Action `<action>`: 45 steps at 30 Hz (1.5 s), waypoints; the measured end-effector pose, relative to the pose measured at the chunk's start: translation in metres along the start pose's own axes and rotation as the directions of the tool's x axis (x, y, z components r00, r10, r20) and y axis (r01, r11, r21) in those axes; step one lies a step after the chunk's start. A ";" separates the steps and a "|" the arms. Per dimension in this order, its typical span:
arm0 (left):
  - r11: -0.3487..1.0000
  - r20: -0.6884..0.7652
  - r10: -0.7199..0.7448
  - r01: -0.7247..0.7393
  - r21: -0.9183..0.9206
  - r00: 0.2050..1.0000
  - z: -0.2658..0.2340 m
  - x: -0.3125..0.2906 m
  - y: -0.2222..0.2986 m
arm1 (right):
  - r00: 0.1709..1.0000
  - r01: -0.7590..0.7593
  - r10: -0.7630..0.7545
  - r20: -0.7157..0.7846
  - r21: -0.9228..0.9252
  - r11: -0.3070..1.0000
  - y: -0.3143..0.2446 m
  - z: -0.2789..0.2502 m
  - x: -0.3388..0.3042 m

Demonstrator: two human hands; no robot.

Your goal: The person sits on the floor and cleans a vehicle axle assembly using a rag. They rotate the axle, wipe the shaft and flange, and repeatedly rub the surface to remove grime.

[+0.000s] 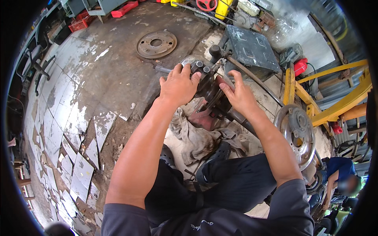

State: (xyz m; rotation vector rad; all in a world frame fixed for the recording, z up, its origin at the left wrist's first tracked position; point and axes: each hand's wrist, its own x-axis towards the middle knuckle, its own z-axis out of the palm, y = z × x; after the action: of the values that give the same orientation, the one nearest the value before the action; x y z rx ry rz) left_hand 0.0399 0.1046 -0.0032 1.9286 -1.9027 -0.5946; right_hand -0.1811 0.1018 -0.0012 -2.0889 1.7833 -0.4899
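Observation:
My left hand (179, 87) wraps over the near-left side of a dark, greasy metal assembly (204, 75) with several round bolt heads on top. Its thumb lies beside the bolts, and some fingertips curl out of sight behind the metal. On the other side, my right hand (242, 96) has its thumb and fingers around a flat reddish-grey plate (226, 82). The plate's far end is partly hidden by that hand. Below the assembly is a red metal base (204, 119), with a crumpled grey rag (193, 139) draped at its foot.
A rusty round plate (156, 44) lies on the floor ahead. A long metal bar (256, 78) slants past a dark metal box (252, 49). At right stand a steel wheel rim (295, 135) and a yellow frame (342, 104); a person (338, 177) is beyond. Broken tiles (80, 177) cover the left floor.

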 end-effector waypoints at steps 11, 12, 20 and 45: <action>0.999 0.017 0.001 -0.002 0.046 1.000 0.000 0.004 -0.002 | 0.935 0.299 -0.350 -0.048 -0.422 0.856 0.005 -0.003 -0.015; 0.999 0.012 0.007 -0.008 0.043 1.000 0.001 0.004 -0.001 | 0.891 0.336 -0.440 -0.114 -0.487 0.806 0.009 -0.002 -0.013; 0.999 0.010 0.025 -0.026 0.038 1.000 0.000 0.003 -0.002 | 0.935 0.296 -0.326 -0.138 -0.198 0.934 0.005 0.000 -0.003; 0.999 -0.017 0.031 -0.031 -0.017 0.999 0.001 0.001 -0.004 | 0.970 0.199 -0.239 0.036 -0.680 0.705 -0.050 0.037 -0.004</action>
State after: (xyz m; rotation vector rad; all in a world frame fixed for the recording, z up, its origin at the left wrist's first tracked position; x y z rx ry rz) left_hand 0.0429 0.1043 -0.0068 1.8840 -1.9077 -0.5815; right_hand -0.1205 0.1150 -0.0096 -2.8255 1.9474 0.1014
